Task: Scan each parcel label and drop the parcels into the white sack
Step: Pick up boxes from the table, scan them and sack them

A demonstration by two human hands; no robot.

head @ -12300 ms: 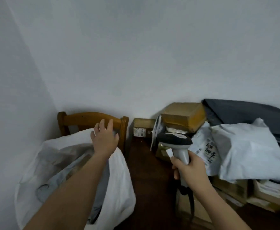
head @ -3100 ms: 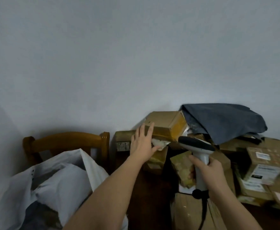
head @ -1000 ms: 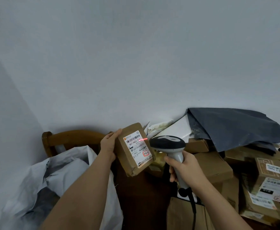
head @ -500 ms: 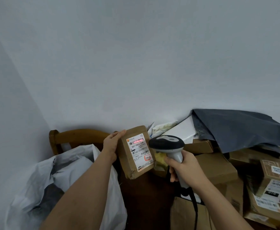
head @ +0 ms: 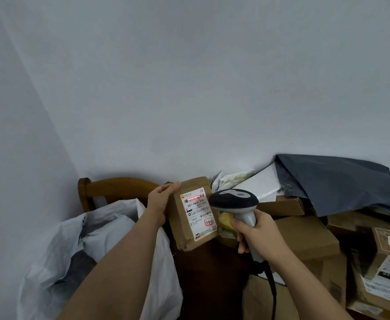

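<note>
The left hand (head: 159,205) is gripping a cardboard parcel (head: 193,212); the right hand (head: 257,234) is clasping a barcode scanner (head: 234,202), its red beam lying across the label (head: 198,211).

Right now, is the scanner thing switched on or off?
On. The scanner in the right hand throws a red line across the barcode on the label of the parcel.

My left hand (head: 160,205) hides its own fingers behind the small brown cardboard parcel (head: 190,213). The small print on its white shipping label (head: 198,213) is too fine to read. The crumpled white plastic sack (head: 101,257) runs off the bottom edge, as does the grey scanner's black cable (head: 273,294).
</note>
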